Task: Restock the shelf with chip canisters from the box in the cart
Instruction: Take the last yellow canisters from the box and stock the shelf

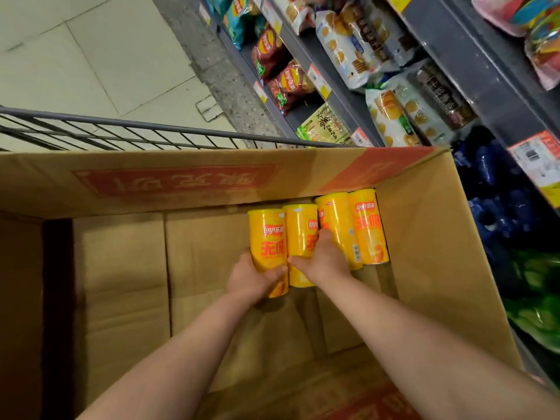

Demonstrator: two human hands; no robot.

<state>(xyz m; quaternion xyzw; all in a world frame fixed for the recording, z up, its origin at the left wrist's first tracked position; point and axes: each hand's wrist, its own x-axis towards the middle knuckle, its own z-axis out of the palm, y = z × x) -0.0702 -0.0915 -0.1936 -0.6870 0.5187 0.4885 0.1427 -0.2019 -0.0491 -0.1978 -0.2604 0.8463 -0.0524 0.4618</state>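
Several yellow chip canisters lie side by side at the far right of the open cardboard box (424, 253). My left hand (251, 277) grips the lower end of the leftmost canister (266, 237). Beside it, my right hand (324, 259) wraps around the second canister (298, 228), thumb on its left side. Two more canisters (354, 222) rest against the box's right wall, untouched. The shelf (348, 95) runs along the right.
The box sits in a wire cart (151, 131) whose rim crosses the view behind it. Shelves hold chip bags (272, 53), biscuit packs (348, 47) and blue and green packets (500, 192) at the right. Tiled floor (75, 56) lies at the upper left.
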